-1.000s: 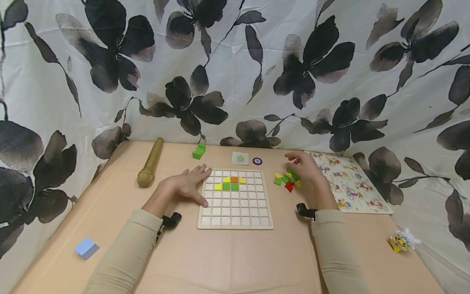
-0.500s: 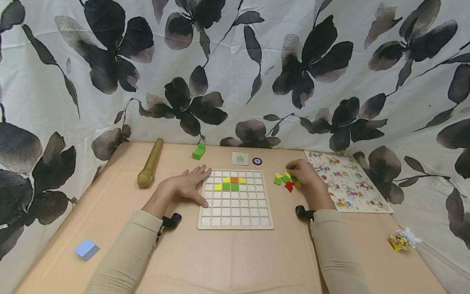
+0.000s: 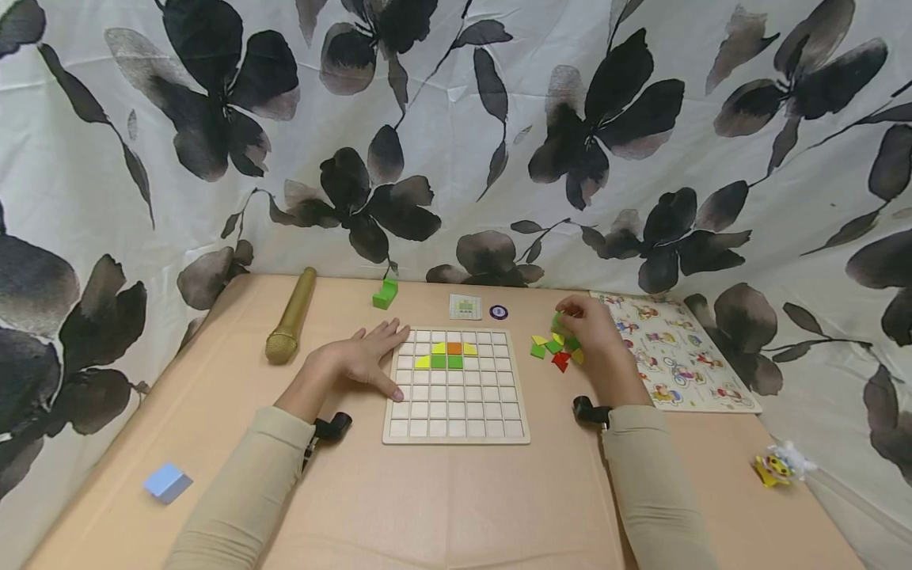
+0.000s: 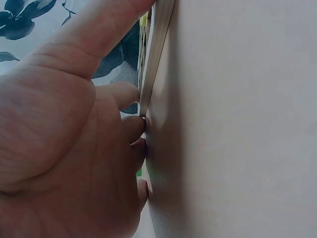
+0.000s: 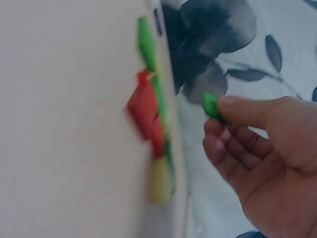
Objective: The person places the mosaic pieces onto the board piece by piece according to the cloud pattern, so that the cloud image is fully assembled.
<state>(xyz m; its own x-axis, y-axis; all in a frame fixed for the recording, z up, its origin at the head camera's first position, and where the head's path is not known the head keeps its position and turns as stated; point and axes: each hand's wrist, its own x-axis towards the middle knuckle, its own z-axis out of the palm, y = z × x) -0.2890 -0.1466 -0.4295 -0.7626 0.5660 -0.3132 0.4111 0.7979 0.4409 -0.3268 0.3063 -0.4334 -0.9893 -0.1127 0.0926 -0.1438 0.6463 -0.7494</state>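
My right hand point(image 3: 594, 336), right of centre in the head view, pinches a small green tile point(image 5: 212, 106) between thumb and fingertips, lifted just above the loose pile of flat, glossy tiles point(image 3: 556, 349) in red, yellow and green. Half a second ago that hand lay low on the pile. My left hand point(image 3: 359, 360) rests flat, fingers straight, against the left rim of the pale wooden grid board point(image 3: 457, 434), unmoved.
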